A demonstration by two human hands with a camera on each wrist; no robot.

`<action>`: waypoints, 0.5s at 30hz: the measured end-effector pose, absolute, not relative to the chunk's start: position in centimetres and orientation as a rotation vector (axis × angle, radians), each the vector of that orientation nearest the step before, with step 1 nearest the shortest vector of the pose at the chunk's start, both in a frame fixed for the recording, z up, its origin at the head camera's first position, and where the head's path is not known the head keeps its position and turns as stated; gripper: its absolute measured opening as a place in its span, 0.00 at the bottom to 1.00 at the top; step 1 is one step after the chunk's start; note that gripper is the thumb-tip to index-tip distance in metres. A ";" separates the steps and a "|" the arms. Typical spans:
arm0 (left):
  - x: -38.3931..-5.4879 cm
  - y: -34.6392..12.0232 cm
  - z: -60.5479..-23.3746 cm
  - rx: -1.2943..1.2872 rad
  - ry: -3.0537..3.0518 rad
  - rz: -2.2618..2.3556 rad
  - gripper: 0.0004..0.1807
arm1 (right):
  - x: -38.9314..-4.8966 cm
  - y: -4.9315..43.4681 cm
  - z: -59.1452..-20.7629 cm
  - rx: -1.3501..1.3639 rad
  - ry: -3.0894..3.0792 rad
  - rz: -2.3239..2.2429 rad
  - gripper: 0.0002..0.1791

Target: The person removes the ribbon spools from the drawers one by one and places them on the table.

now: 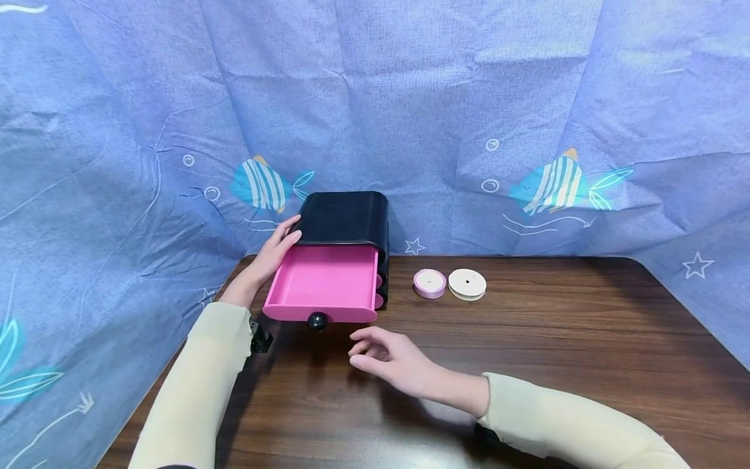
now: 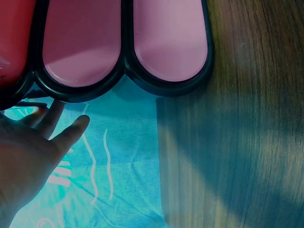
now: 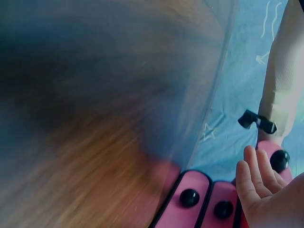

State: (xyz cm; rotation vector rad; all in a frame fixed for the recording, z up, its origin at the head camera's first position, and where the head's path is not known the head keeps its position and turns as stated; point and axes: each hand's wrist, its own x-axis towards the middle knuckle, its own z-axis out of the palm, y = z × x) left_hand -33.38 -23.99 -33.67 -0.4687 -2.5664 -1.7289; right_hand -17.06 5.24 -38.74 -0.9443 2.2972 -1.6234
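Observation:
A small black drawer cabinet (image 1: 342, 218) stands at the back left of the table, its pink top drawer (image 1: 328, 277) pulled far out. A round black knob (image 1: 318, 322) sits on the drawer's front. My left hand (image 1: 272, 256) rests against the cabinet's left side near its upper edge, fingers extended. In the left wrist view, that hand (image 2: 35, 147) is beside the black frame around the pink drawer fronts (image 2: 171, 42). My right hand (image 1: 398, 360) hovers in front and to the right of the knob, apart from it, fingers loosely bent with nothing in them.
Right of the cabinet lie two ribbon spools, one lilac (image 1: 430, 284) and one white (image 1: 467, 284). A blue fish-print cloth (image 1: 433, 117) hangs behind the brown wooden table (image 1: 562, 326). Lower drawers with black knobs (image 3: 189, 198) show in the right wrist view.

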 end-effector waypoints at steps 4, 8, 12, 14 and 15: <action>-33.4 -23.9 -33.7 -0.466 -2.569 -1.727 0.33 | -17.1 3.7 -38.6 -0.874 2.278 -1.644 0.20; -33.3 -24.0 -33.6 -0.460 -2.574 -1.735 0.33 | -17.3 2.5 -38.4 -0.838 2.220 -1.706 0.20; -33.3 -24.1 -33.6 -0.457 -2.580 -1.745 0.33 | -17.7 1.5 -38.4 -0.824 2.170 -1.736 0.21; -33.3 -24.2 -33.6 -0.453 -2.582 -1.746 0.33 | -17.8 1.0 -38.3 -0.807 2.152 -1.741 0.21; -33.3 -24.2 -33.5 -0.453 -2.582 -1.749 0.34 | -17.9 0.8 -38.3 -0.793 2.144 -1.742 0.21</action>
